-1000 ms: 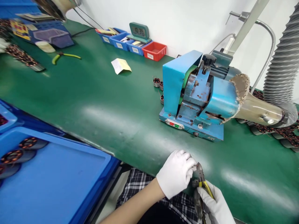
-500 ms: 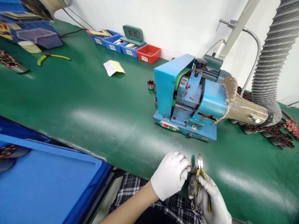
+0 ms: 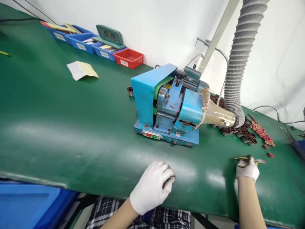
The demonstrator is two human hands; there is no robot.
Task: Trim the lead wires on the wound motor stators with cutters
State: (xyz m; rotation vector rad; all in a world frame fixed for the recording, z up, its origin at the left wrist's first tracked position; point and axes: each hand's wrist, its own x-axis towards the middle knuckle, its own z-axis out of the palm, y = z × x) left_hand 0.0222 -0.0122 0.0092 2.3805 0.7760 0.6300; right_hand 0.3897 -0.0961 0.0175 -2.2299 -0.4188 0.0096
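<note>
My left hand (image 3: 153, 187), in a white glove, is closed over the near edge of the green table (image 3: 95, 140). Its fingers curl inward, and whatever they may hold is hidden. Far to the right, my right hand (image 3: 249, 171) is gloved too, its fingertips darkened. It grips diagonal cutters (image 3: 259, 161) with yellow handles, which lie sideways across the hand and are slightly blurred. Beyond that hand, small pink-red rings (image 3: 270, 155) lie on the table beside a group of dark wound motor cores (image 3: 247, 133).
A blue belt-grinding machine (image 3: 164, 108) stands mid-table, joined to a grey ribbed hose (image 3: 243, 54). At the back are blue bins (image 3: 82, 44), a red bin (image 3: 130, 58) and a clock (image 3: 109, 34). A folded paper (image 3: 82, 70) lies left; a blue tray (image 3: 28, 203) sits below.
My right hand has moved away from my left, far to the right, carrying the cutters. My left hand stays closed near the table edge. The view has shifted to the right.
</note>
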